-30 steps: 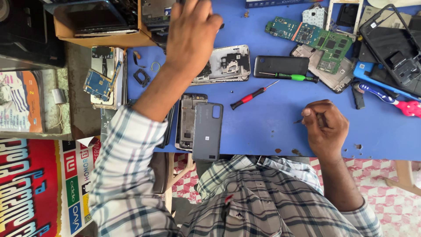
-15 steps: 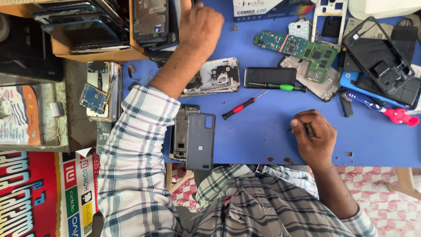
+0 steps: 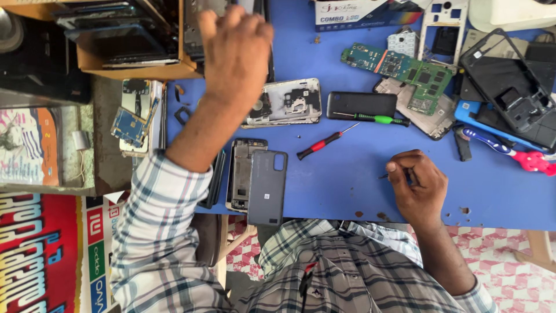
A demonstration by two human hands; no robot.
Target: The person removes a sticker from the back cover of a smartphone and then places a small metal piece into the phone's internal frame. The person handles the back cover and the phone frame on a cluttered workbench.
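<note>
We look down on a blue table [image 3: 347,185] full of phone parts, with its near edge by our tummy and a checked floor below. At the far left sits a cardboard box [image 3: 133,68] of old phones on the table's corner. Our left hand [image 3: 236,52] is lifted up by that box, fingers curled loosely, and we cannot tell if it holds anything. Below it lies a grey phone back [image 3: 267,186] at the near edge. Next comes a red screwdriver [image 3: 324,142], with bare blue room around it. Our right hand [image 3: 418,184] rests on the table, closed around a thin dark tool [image 3: 384,175]. A green circuit board [image 3: 405,68] lies farther back.
</note>
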